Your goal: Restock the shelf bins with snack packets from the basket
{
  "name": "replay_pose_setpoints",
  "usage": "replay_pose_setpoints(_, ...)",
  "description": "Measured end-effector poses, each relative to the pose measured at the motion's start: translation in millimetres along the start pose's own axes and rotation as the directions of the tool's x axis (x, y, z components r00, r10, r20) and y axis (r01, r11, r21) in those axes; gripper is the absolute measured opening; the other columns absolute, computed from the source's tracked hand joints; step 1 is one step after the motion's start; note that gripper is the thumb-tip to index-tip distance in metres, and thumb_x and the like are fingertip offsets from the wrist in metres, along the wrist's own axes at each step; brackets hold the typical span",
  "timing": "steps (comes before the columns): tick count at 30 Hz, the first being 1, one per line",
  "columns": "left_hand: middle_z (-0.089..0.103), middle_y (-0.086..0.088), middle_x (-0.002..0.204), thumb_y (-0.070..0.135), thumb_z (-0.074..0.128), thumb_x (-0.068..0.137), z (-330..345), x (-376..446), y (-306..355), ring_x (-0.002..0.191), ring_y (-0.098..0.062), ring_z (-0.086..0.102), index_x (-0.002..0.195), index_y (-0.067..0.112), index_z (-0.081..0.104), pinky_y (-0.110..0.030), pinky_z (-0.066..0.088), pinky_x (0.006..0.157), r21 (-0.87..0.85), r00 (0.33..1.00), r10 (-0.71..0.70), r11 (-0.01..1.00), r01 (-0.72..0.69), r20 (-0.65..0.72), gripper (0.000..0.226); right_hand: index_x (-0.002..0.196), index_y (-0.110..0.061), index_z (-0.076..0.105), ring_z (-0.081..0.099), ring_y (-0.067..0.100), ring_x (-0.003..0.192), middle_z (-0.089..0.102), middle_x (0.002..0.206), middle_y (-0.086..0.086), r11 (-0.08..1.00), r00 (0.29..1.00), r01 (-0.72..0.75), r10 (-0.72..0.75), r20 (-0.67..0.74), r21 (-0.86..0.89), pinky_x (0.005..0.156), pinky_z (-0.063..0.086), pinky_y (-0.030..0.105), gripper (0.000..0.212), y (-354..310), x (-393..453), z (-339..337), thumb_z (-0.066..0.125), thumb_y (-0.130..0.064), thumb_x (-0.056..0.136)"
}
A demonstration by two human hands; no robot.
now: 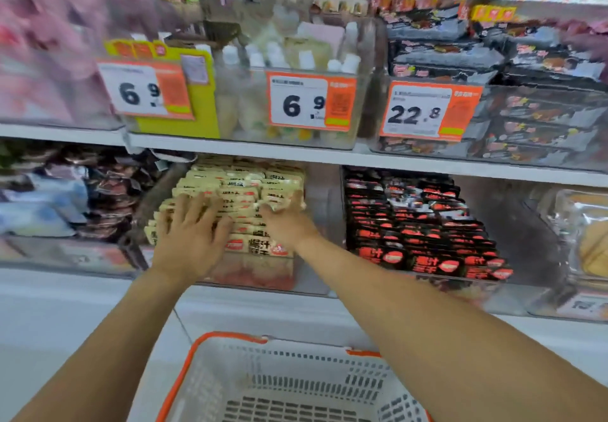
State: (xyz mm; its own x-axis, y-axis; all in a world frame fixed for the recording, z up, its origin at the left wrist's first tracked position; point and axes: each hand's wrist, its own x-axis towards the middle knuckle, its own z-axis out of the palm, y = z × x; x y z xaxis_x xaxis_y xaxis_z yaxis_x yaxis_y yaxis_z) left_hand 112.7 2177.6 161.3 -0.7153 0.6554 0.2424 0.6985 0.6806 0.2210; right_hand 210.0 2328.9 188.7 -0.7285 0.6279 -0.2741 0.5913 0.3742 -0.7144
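A clear shelf bin [316, 277] on the lower shelf is packed with rows of cream snack packets [243, 191]. My left hand [190, 224] lies flat on the packets at the bin's left side, fingers spread and straight. My right hand [283, 221] reaches into the bin's right side, its fingers curled round a cream packet [289, 203]. The white basket [296, 385] with orange rim sits low in front of me, and no packets show in the visible part of it.
To the right stands a bin of black and red packets [424, 224]. Dark packets [108, 191] fill the bin to the left. The upper shelf [296, 153] overhangs closely, carrying bins with price tags [309, 102] reading 6.9 and 22.8.
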Motion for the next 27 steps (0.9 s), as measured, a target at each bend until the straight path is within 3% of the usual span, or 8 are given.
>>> replay_pose_setpoints(2,0.016,0.000,0.166,0.063,0.003,0.092,5.5,1.0,-3.6,0.153,-0.027,0.006,0.154,0.032,0.030,-0.055,0.000,0.120,-0.007,0.999,-0.004,1.000,0.005,0.050,0.075,0.157,-0.010,-0.011,0.059,0.034,0.118,0.040,0.151,0.022,0.997,0.999,0.010,-0.013,-0.040,-0.074,0.094,0.047,0.035,0.083,0.6,7.0,9.0,0.037,-0.049,0.101)
replay_pose_setpoints(6,0.025,-0.002,0.162,0.057,0.014,0.093,-0.6,18.1,0.8,0.151,-0.027,0.012,0.150,0.029,0.036,-0.063,0.008,0.117,-0.014,0.999,0.015,1.000,-0.014,0.039,0.068,0.158,-0.015,-0.006,0.060,0.023,0.090,0.028,0.159,0.018,0.965,0.998,0.031,-0.015,0.062,-0.260,0.070,0.045,0.030,0.079,3.3,26.9,5.8,0.031,-0.053,0.100)
replay_pose_setpoints(9,0.016,-0.004,0.166,0.055,0.019,0.101,1.2,36.2,-1.1,0.154,-0.028,0.001,0.153,0.028,0.031,-0.062,-0.002,0.119,0.000,1.000,0.010,1.000,-0.010,-0.021,0.060,0.159,-0.022,-0.001,0.017,0.033,0.150,-0.004,0.167,0.010,0.912,0.999,0.042,-0.046,0.000,-0.407,0.115,0.031,0.046,0.082,-5.0,38.1,-4.2,0.026,-0.066,0.096)
replay_pose_setpoints(11,0.000,-0.005,0.167,0.058,0.017,0.101,5.3,48.9,-2.3,0.153,-0.028,-0.010,0.157,0.032,0.018,-0.062,-0.007,0.118,0.041,0.993,-0.038,0.999,0.033,0.113,0.062,0.159,-0.022,-0.006,-0.008,0.032,0.153,-0.022,0.163,0.011,0.915,0.998,0.051,-0.059,-0.009,-0.400,0.123,0.012,0.047,0.079,-12.1,38.8,-3.4,0.024,-0.064,0.099)
replay_pose_setpoints(16,-0.016,-0.008,0.166,0.059,0.012,0.098,16.0,62.1,-0.7,0.152,-0.023,-0.017,0.157,0.036,0.011,-0.064,-0.010,0.116,0.100,0.982,-0.056,0.994,0.039,0.180,0.063,0.159,-0.012,0.007,-0.022,0.030,0.150,-0.019,0.165,0.006,0.908,0.994,0.090,-0.104,-0.013,-0.410,0.125,0.001,0.040,0.073,-12.8,46.3,15.7,0.023,-0.055,0.103)
replay_pose_setpoints(21,-0.016,-0.004,0.166,0.063,0.010,0.098,14.0,63.1,-2.5,0.152,-0.022,-0.018,0.158,0.036,0.007,-0.064,-0.009,0.117,0.116,0.973,-0.060,0.993,0.034,0.225,0.066,0.155,-0.021,0.026,0.026,0.033,0.146,0.011,0.163,0.011,0.966,0.992,0.079,-0.100,-0.074,-0.248,0.118,0.027,0.044,0.068,-8.3,57.3,-7.2,0.042,-0.054,0.098)
replay_pose_setpoints(24,-0.015,-0.004,0.166,0.065,0.008,0.097,13.0,62.6,-3.1,0.152,-0.021,-0.019,0.158,0.038,0.005,-0.063,-0.009,0.117,0.123,0.972,-0.059,0.992,0.031,0.228,0.066,0.154,-0.017,0.031,0.017,0.037,0.149,0.020,0.163,0.015,0.911,0.978,0.057,-0.134,-0.162,-0.408,0.120,0.020,0.051,0.080,-14.8,80.4,-16.7,0.029,-0.071,0.094)
replay_pose_setpoints(27,-0.018,-0.003,0.165,0.065,0.008,0.097,11.9,62.6,-2.1,0.151,-0.021,-0.021,0.158,0.038,-0.002,-0.063,-0.010,0.117,0.144,0.965,-0.064,0.989,0.027,0.256,0.067,0.160,-0.022,0.009,-0.006,0.029,0.153,-0.007,0.167,0.007,0.910,0.998,0.035,-0.052,-0.030,-0.414,0.125,0.006,0.044,0.086,-14.9,99.7,-13.8,0.023,-0.076,0.094)
